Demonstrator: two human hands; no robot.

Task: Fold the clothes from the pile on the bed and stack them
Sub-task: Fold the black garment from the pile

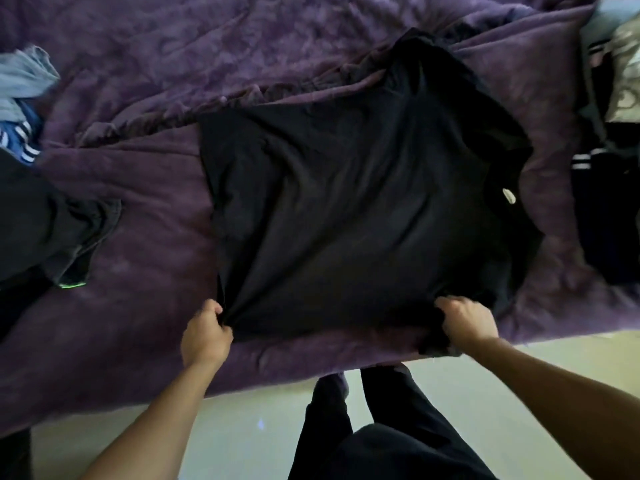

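Dark trousers (391, 427) are standing on pale floor (485, 382) | left hand (204, 336) is pinching near hem corner of black T-shirt (346, 209) | right hand (467, 323) is gripping its bunched near edge | shirt is lying spread, softly creased, collar rightward, on plush purple blanket (138, 237)

Black T-shirt (346, 202) spread flat, wrinkled. Hem corner pinched in left hand (206, 336). Near sleeve bunched in right hand (467, 320). White collar label beyond right hand. Rumpled pile (52, 220), dark and blue-striped pieces, well left of left hand. Dark white-striped clothes (606, 209) far right of right hand.
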